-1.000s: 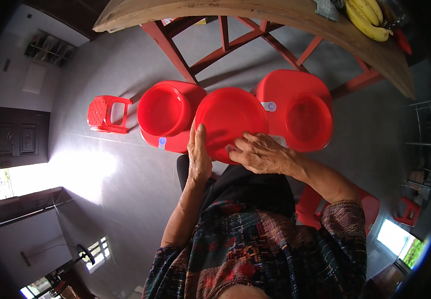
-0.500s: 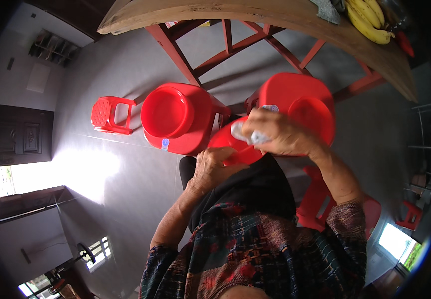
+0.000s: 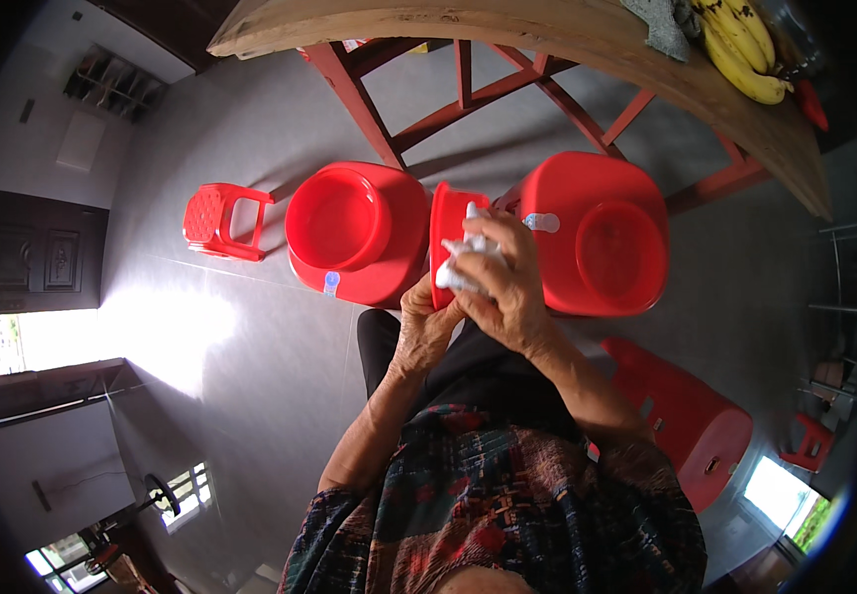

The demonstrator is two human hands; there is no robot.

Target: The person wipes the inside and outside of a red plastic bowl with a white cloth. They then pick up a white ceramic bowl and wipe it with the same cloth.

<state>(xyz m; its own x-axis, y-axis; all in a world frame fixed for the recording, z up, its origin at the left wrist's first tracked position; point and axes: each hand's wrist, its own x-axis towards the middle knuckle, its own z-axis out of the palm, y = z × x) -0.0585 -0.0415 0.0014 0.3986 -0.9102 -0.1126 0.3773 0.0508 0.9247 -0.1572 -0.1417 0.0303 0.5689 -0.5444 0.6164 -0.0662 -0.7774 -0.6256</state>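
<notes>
Over my lap, a red plastic bowl (image 3: pixel 443 213) is tipped up on its side. My left hand (image 3: pixel 426 327) closes on its lower rim, the one nearest me. Bunched in my right hand (image 3: pixel 512 297) is a white-grey cloth (image 3: pixel 468 265), pressed against the bowl's side. Another red bowl (image 3: pixel 337 220) rests on the red stool (image 3: pixel 403 198) to the left. To the right, a second red stool (image 3: pixel 557 183) bears a round red bowl (image 3: pixel 622 257). The right hand and cloth hide part of the held bowl.
A small red stool (image 3: pixel 218 220) stands on the grey floor at the far left. Ahead is a wooden table (image 3: pixel 507 30) on red legs (image 3: pixel 354 104), with bananas (image 3: pixel 740 45) and a grey cloth (image 3: pixel 661 28). A large red stool (image 3: pixel 686 431) is beside me, lower right.
The held bowl has turned from lying slanted to standing on its side. My right hand has moved left and down with the cloth. My left hand still grips the rim.
</notes>
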